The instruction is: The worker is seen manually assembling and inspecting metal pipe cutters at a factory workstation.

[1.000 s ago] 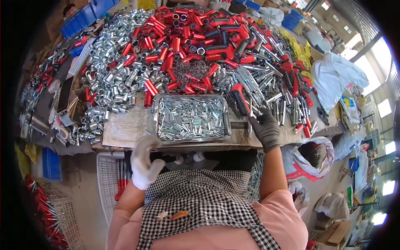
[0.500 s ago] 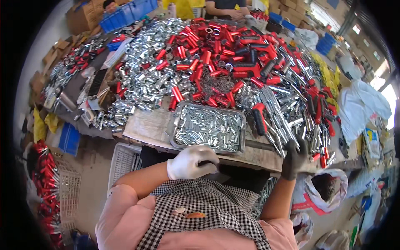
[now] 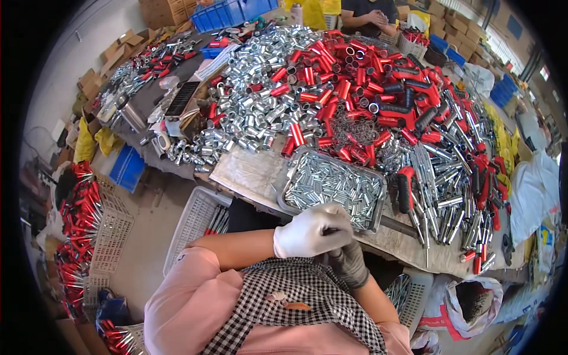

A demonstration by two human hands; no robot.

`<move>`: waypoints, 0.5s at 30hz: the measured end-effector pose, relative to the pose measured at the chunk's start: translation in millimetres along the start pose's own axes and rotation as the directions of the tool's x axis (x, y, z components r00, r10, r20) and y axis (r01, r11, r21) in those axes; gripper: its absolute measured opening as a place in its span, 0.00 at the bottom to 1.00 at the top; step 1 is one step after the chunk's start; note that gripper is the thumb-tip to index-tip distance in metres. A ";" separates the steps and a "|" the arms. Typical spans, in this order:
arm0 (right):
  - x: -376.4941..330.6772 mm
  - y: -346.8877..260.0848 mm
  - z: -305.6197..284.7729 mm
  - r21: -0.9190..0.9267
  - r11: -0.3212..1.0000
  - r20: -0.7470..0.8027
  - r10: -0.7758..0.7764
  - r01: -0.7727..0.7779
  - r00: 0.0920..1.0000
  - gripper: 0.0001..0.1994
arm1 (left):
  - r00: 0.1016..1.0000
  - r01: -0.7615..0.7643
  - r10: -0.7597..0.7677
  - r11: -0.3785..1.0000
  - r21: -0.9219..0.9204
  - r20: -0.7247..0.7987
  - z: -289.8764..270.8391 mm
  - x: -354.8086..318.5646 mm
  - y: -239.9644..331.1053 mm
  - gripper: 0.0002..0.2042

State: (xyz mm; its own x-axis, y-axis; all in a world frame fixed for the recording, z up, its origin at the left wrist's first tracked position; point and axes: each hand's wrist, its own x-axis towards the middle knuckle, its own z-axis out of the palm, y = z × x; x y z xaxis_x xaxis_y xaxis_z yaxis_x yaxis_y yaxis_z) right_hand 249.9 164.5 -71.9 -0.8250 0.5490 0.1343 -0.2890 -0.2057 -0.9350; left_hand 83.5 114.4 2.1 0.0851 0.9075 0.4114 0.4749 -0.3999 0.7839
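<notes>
Gloves [image 3: 296, 241] cover both hands: soft, matte white cloth on the left hand [image 3: 316, 228], darker grey knit on the right hand [image 3: 349, 265]. The two meet low, at the near edge of the counter [image 3: 245, 168], the white one over the grey. The left fingers [image 3: 334, 214] curl inward into a loose ring; the right fingers are largely hidden beneath, so I cannot tell whether either set grips some small part. Just beyond them sits a rectangular metal tray [image 3: 381, 201] with rounded corners, filled with slim, smooth metal cylinders [image 3: 334, 184] lying at all angles on one another. The boards under it are pale, flat and scuffed.

Behind the tray rises a loose heap: short, shiny silver tubes [image 3: 254, 109] on the left, glossy red sleeves [image 3: 309, 76] further in, and a fine, wiry tangle [image 3: 355, 127] near the tray's far rim. To its right, a curved red and black handle [image 3: 405, 189] lies beside long, polished rods [image 3: 423, 171]. Below, a checked cotton-like apron [image 3: 284, 281] falls in soft creases.
</notes>
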 end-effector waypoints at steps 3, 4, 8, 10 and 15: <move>3.2 3.1 14.7 0.103 0.987 -0.036 0.127 -0.123 0.991 0.24 | 0.985 0.175 -0.174 0.977 -0.121 0.014 -6.9 -14.2 -7.5 0.10; 6.2 6.3 14.0 0.074 0.988 -0.036 0.136 -0.133 0.990 0.25 | 0.985 0.173 -0.174 0.977 -0.122 0.007 -8.0 -17.2 -7.9 0.10; 15.8 2.2 19.5 0.046 0.991 -0.028 0.123 -0.122 0.992 0.25 | 0.977 0.172 -0.180 0.982 -0.076 -0.115 -14.3 -30.3 -14.3 0.09; 18.5 -5.9 24.6 0.052 0.986 -0.027 0.161 -0.160 0.987 0.23 | 0.975 0.161 -0.183 0.972 -0.174 -0.122 -13.8 -37.6 -18.0 0.09; 18.2 -5.8 32.2 0.230 0.947 -0.079 0.248 -0.225 0.966 0.19 | 0.979 0.162 -0.182 0.969 -0.188 -0.096 -17.1 -45.5 -18.4 0.10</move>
State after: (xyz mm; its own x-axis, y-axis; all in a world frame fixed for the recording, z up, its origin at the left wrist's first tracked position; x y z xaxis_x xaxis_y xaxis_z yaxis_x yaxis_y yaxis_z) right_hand 220.9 149.6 -53.4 -0.8301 0.5427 -0.1282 -0.2000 -0.5045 -0.8399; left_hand 55.9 78.2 -23.1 -0.0874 0.9485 0.3044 0.3096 -0.2645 0.9133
